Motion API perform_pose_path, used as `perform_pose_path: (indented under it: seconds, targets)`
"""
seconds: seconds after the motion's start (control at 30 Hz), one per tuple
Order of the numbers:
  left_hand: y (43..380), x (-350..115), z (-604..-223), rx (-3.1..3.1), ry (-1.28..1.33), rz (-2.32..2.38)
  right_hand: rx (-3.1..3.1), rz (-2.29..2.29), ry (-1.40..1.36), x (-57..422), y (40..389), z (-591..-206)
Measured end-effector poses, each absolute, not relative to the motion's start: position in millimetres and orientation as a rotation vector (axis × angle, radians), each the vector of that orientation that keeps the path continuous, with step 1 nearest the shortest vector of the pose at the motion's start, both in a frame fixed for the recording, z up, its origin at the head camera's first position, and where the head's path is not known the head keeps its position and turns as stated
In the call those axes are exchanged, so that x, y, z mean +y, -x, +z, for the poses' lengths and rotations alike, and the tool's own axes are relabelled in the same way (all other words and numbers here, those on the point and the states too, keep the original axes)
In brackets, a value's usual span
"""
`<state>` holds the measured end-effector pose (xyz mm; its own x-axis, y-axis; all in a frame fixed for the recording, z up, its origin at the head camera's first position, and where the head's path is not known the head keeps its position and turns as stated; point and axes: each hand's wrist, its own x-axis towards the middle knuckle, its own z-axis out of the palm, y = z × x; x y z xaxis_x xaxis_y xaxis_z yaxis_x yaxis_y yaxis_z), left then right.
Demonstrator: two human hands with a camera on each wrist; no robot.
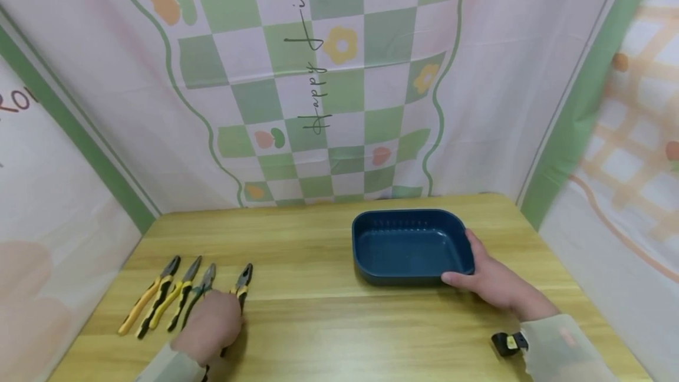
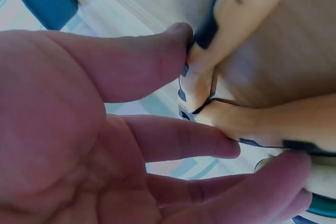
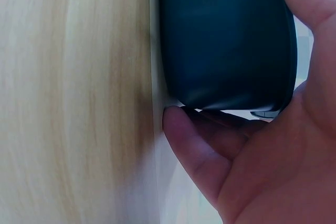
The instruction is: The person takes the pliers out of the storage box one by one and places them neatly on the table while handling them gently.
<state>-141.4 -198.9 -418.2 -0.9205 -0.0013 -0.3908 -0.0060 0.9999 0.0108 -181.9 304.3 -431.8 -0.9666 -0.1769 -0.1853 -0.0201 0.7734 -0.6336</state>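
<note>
My left hand (image 1: 212,323) is over the rightmost pliers (image 1: 244,279), which have yellow-and-black handles and a dark head pointing away from me. In the left wrist view, the thumb (image 2: 147,64) presses one handle (image 2: 247,11) while fingers touch the other, pinching the spread handles between them. At the right, my right hand (image 1: 495,282) holds the near right corner of a dark blue rectangular tray (image 1: 408,252). Its thumb lies at the tray's front wall and the fingers reach round the right side. Seen from the right wrist, the fingertips (image 3: 181,121) are low by the tray's base.
Left of my left hand, several other pliers lie side by side: an orange-and-black pair (image 1: 154,299), a yellow-and-black pair (image 1: 180,293) and a dark-green-handled pair (image 1: 204,285). All rest on the wood-grain table (image 1: 318,335). A patterned curtain (image 1: 329,87) hangs behind the table's far edge.
</note>
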Motion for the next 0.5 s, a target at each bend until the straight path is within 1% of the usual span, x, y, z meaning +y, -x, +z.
perform_pose_path:
  seconds: [0.5]
  targets:
    - [138.9,-198.8,-415.7,2.733,0.021,0.063,2.727,-0.972,0.154,304.1,182.9,-432.8]
